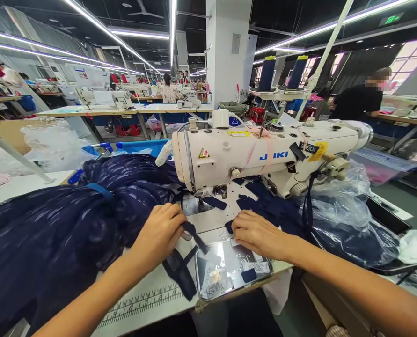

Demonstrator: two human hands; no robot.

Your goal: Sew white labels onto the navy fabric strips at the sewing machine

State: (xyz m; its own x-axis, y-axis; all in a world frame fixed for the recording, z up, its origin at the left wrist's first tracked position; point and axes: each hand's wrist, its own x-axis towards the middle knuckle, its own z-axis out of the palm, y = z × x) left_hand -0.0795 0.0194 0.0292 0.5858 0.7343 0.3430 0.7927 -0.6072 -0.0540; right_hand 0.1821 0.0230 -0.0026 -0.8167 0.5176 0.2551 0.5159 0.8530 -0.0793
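Observation:
My left hand (163, 229) is closed on a navy fabric strap (196, 238), whose end hangs toward the metal tray (198, 281). To the right, my right hand (255, 233) has its fingers curled over the tray's far edge, with a small navy fabric piece (229, 227) at its fingertips. White labels with printed letters (218, 286) and a small dark blue piece (249, 275) lie in the tray. Beyond both hands stands a white JUKI sewing machine (225, 154); its presser foot (201, 204) is just past my left hand.
A large heap of navy gathered fabric (54, 224) covers the table's left side. Navy cut pieces (271, 206) lie under the machine arm, and clear plastic bags (352, 224) are at right. Two thread cones (267, 74) stand behind. A person in black (357, 98) sits at far right.

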